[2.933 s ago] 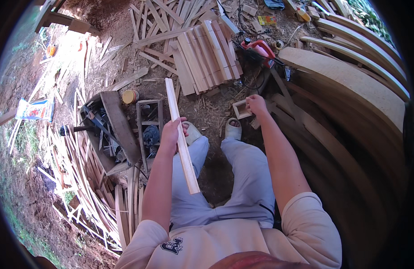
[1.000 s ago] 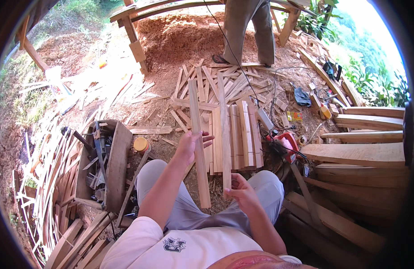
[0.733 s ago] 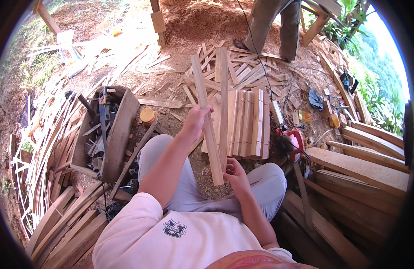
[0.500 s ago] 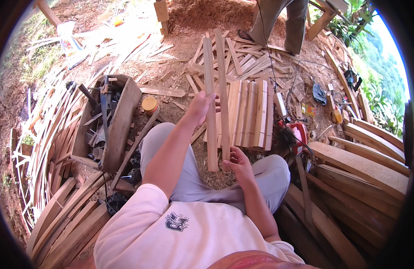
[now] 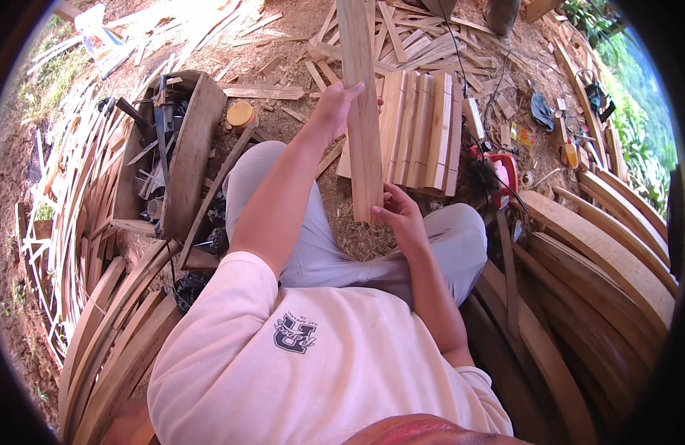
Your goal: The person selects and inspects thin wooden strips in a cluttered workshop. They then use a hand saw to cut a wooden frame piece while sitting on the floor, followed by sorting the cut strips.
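Observation:
Two long, pale wooden slats (image 5: 363, 148) stand out ahead of me over my crossed legs, now lying against each other so that they look almost like one board. My left hand (image 5: 335, 111) is closed around them partway up, with its fingertips showing past the far edge. Down at the near end, my right hand (image 5: 400, 215) pinches the right edge between thumb and fingers. Just beyond and to the right lies a row of stacked wooden pieces (image 5: 417, 133), partly covered by the slats.
An open wooden toolbox (image 5: 187, 156) with tools stands left, beside a yellow-lidded jar (image 5: 240, 114). Curved planks (image 5: 602, 259) lie at right, near a red tool (image 5: 508, 178) with cables. Scrap strips (image 5: 424, 44) cover the ground ahead. Another person's leg (image 5: 502, 16) shows at the top.
The two slats were apart with a gap between them and have come together. My view has tilted, so the scene sits higher in the picture.

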{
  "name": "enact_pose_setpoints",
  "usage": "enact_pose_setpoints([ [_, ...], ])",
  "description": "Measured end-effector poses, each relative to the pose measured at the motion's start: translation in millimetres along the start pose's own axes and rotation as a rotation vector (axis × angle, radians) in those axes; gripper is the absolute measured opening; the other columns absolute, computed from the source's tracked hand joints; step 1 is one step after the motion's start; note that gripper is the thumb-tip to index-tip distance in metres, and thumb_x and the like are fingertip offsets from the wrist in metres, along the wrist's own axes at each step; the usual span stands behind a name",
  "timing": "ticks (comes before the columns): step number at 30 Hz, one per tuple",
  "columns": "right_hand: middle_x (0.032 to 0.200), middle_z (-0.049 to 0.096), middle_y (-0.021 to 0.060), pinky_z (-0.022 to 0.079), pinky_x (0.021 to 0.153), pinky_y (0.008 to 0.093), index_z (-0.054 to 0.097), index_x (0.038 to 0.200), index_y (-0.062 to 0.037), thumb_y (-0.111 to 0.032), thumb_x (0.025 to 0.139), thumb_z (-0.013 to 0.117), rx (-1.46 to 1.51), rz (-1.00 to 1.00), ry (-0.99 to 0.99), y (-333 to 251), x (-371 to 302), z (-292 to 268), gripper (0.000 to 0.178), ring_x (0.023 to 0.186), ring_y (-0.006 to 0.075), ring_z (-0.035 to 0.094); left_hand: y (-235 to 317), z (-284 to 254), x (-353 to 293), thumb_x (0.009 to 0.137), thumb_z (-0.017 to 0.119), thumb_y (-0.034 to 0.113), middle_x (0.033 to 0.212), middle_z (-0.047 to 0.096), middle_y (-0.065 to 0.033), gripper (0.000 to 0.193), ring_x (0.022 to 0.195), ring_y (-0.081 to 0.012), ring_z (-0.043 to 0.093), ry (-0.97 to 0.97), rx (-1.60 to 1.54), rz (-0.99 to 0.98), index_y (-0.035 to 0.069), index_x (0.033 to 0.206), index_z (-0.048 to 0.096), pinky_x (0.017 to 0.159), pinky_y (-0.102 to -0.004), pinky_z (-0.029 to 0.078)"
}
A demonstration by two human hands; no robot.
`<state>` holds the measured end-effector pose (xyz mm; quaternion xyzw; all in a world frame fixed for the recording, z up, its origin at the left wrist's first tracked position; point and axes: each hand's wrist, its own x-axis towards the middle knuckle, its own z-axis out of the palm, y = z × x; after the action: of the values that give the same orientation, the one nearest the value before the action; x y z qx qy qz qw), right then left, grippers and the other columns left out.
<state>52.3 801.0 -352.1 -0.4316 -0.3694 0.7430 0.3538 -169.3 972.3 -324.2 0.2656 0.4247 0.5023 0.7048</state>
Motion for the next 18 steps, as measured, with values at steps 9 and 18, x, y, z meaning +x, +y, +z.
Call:
enact_pose_setpoints([
  [9, 0.105, 0.067, 0.0027, 0.05, 0.084, 0.0247, 0.052, 0.141, -0.0012, 0.002, 0.088, 0.071, -0.004, -0.005, -0.041, 8.9, 6.8, 2.5, 0.056, 0.096, 0.009, 0.062, -9.2, -4.8, -0.1, 0.104, 0.052, 0.022, 0.106, 0.068, -0.0228, 0.03, 0.094, -0.0329, 0.071, 0.033, 0.049, 0.002, -0.003, 0.121, 0.051, 0.081, -0.0456, 0.059],
  [18, 0.102, 0.066, 0.0045, 0.051, 0.084, 0.0276, 0.052, 0.14, 0.0008, 0.002, 0.087, 0.072, -0.041, -0.01, 0.004, 8.5, 10.8, 8.0, 0.057, 0.093, 0.0112, 0.062, -14.2, -12.7, 5.6, 0.105, 0.047, 0.021, 0.102, 0.068, -0.0215, 0.029, 0.087, -0.0303, 0.07, 0.092, 0.105, 0.02, -0.005, 0.115, 0.053, 0.079, -0.0435, 0.058],
])
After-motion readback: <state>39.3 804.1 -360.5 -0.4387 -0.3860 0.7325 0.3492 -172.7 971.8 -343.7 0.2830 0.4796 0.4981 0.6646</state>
